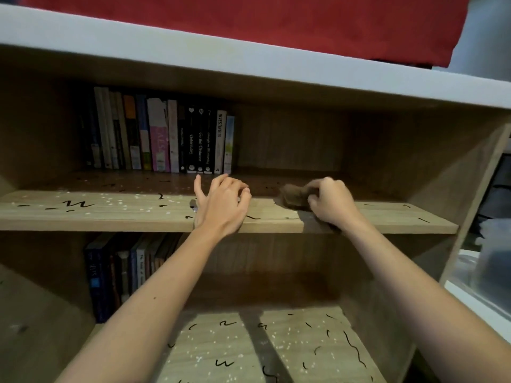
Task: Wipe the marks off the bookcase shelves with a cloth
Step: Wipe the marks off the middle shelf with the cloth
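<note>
1. Nearest you, the lower shelf (221,352) carries black squiggles (354,346) and white specks, crossed by the shadows of your arms.
2. At its back left stands a row of dark books (119,275).
3. Your left hand (221,205) rests on the front edge of the middle shelf (110,215), fingers loose and spread, holding nothing.
4. Your right hand (331,203) is clenched round a bunched brown cloth (294,196), which lies on the middle shelf, right of centre.
5. Left of your hands, that shelf shows black marks (78,205) and white specks.
6. Behind them, upright books (166,136) line the back left.
7. Farthest up, a white top board (193,48) bears red fabric (249,20).
</note>
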The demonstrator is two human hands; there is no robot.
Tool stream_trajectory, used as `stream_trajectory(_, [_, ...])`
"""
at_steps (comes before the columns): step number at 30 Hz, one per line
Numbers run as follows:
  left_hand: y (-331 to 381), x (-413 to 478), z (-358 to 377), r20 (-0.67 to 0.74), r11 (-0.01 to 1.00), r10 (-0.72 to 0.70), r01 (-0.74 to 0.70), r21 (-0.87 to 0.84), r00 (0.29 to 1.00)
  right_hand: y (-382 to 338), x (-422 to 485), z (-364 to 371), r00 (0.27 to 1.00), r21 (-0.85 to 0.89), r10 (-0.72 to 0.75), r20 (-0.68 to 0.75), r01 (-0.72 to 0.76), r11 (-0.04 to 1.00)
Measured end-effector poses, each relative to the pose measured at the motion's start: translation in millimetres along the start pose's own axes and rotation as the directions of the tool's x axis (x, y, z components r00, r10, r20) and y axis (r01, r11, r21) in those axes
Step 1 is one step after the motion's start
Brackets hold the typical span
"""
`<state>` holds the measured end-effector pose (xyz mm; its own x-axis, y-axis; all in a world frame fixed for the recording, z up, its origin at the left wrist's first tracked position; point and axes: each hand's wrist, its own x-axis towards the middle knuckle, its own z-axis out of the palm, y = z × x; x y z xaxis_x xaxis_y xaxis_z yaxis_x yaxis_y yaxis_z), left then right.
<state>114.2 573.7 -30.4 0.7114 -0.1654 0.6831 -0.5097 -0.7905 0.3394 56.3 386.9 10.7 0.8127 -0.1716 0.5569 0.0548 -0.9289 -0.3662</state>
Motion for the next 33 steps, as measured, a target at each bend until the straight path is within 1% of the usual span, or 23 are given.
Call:
stream_trajectory(1, [0.4, -0.1, 0.0, -0.002, 1.0, -0.003, 0.003, 0.005, 1.0, -0.6, -2.1, 4.6, 0.995, -0.033, -0.024, 0.092, 0.027, 0.999])
stream_trajectory(2, [0.8, 0.1, 0.5, -0.007, 1.0, -0.003, 0.003, 0.003, 1.0, -1.8, -8.5, 8.4, 0.987, -0.041, -0.056, 0.149, 0.063, 0.997])
stream_trajectory(3, [0.8, 0.5, 1.2, -0.017, 1.0, -0.002, 0.002, -0.001, 1.0, -3.3, -17.4, 9.3, 0.981, -0.013, -0.1, 0.164, 0.103, 0.995])
stream_trajectory(4, [1.0, 0.5, 1.4, -0.025, 1.0, 0.001, -0.001, -0.003, 1.0, -4.9, -27.1, 6.1, 0.978, 0.043, -0.142, 0.156, 0.136, 0.99])
stream_trajectory(6, [1.1, -0.5, 0.9, -0.039, 1.0, 0.011, -0.011, -0.01, 0.999, -7.4, -34.5, -4.2, 0.983, 0.164, -0.157, 0.092, 0.14, 0.976])
stream_trajectory(7, [1.0, -0.7, 0.6, -0.042, 1.0, 0.018, -0.019, -0.016, 0.999, -7.0, -31.8, -7.9, 0.991, 0.209, -0.129, 0.021, 0.122, 0.97])
stream_trajectory(9, [1.2, -1.6, 0.2, -0.041, 0.999, 0.027, -0.028, -0.021, 0.999, -3.6, -24.2, -6.1, 0.992, 0.218, -0.031, -0.124, 0.058, 0.974])
stream_trajectory(10, [0.6, -1.8, 0.2, -0.038, 0.999, 0.03, -0.031, -0.018, 0.999, -5.2, -23.5, -2.8, 0.991, 0.2, -0.001, -0.131, 0.028, 0.979])
stream_trajectory(11, [0.2, -1.8, 0.5, -0.027, 0.999, 0.031, -0.031, -0.015, 0.999, -7.3, -26.5, 1.4, 0.996, 0.155, -0.008, -0.09, 0.022, 0.988])
stream_trajectory(13, [-0.2, -0.4, 0.0, 0.004, 0.999, 0.031, -0.03, -0.037, 1.0, -13.1, -41.2, 8.9, 0.995, 0.027, -0.097, 0.038, 0.096, 0.995])
stream_trajectory(14, [0.1, 0.0, -1.2, 0.01, 0.998, 0.029, -0.029, -0.061, 1.0, -15.7, -49.5, 10.1, 0.989, 0.025, -0.139, 0.043, 0.138, 0.99])
stream_trajectory(15, [0.1, -0.2, -3.3, 0.003, 0.996, 0.026, -0.025, -0.09, 1.0, -18.5, -56.2, 9.8, 0.986, 0.063, -0.167, 0.011, 0.166, 0.984])
stream_trajectory(17, [-1.2, -3.0, -9.9, -0.042, 0.989, 0.013, -0.019, -0.145, 0.999, -23.0, -62.7, 10.6, 0.97, 0.135, -0.211, -0.118, 0.227, 0.965])
stream_trajectory(18, [-3.3, -5.5, -13.8, -0.072, 0.988, 0.008, -0.019, -0.154, 0.997, -24.8, -63.6, 13.8, 0.959, 0.119, -0.243, -0.144, 0.261, 0.958])
stream_trajectory(20, [-13.6, -10.1, -23.2, -0.118, 0.989, -0.013, -0.004, -0.146, 0.993, -30.1, -67.0, 21.9, 0.952, 0.048, -0.299, -0.058, 0.302, 0.952])
stream_trajectory(21, [-21.1, -11.6, -28.5, -0.135, 0.989, -0.035, 0.016, -0.146, 0.99, -31.8, -68.3, 23.8, 0.949, 0.061, -0.311, -0.046, 0.314, 0.948])
stream_trajectory(23, [-37.4, -11.2, -39.6, -0.175, 0.989, -0.078, 0.054, -0.137, 0.981, -34.9, -65.4, 23.8, 0.944, 0.165, -0.302, -0.135, 0.322, 0.932])
stream_trajectory(24, [-43.8, -10.1, -44.8, -0.19, 0.991, -0.088, 0.065, -0.121, 0.978, -37.5, -63.2, 23.1, 0.94, 0.165, -0.305, -0.153, 0.328, 0.93])
stream_trajectory(26, [-52.2, -10.1, -53.6, -0.194, 0.994, -0.095, 0.082, -0.072, 0.977, -39.7, -59.1, 26.6, 0.945, 0.077, -0.323, -0.058, 0.327, 0.942])
stream_trajectory(27, [-55.4, -9.9, -57.1, -0.191, 0.995, -0.09, 0.081, -0.052, 0.978, -41.4, -55.3, 27.5, 0.949, 0.092, -0.313, -0.041, 0.316, 0.944])
stream_trajectory(29, [-62.5, -8.8, -62.3, -0.181, 0.995, -0.095, 0.089, -0.042, 0.979, -50.5, -40.5, 21.4, 0.952, 0.171, -0.293, -0.087, 0.305, 0.937])
stream_trajectory(31, [-69.9, -7.8, -62.6, -0.127, 0.991, -0.129, 0.125, -0.039, 0.984, -55.0, -16.4, 17.5, 0.959, 0.18, -0.236, -0.157, 0.263, 0.948])
stream_trajectory(33, [-78.2, -6.7, -59.8, -0.078, 0.985, -0.174, 0.171, -0.036, 0.982, -57.7, 15.2, 27.1, 0.979, 0.159, -0.176, -0.101, 0.191, 0.969])
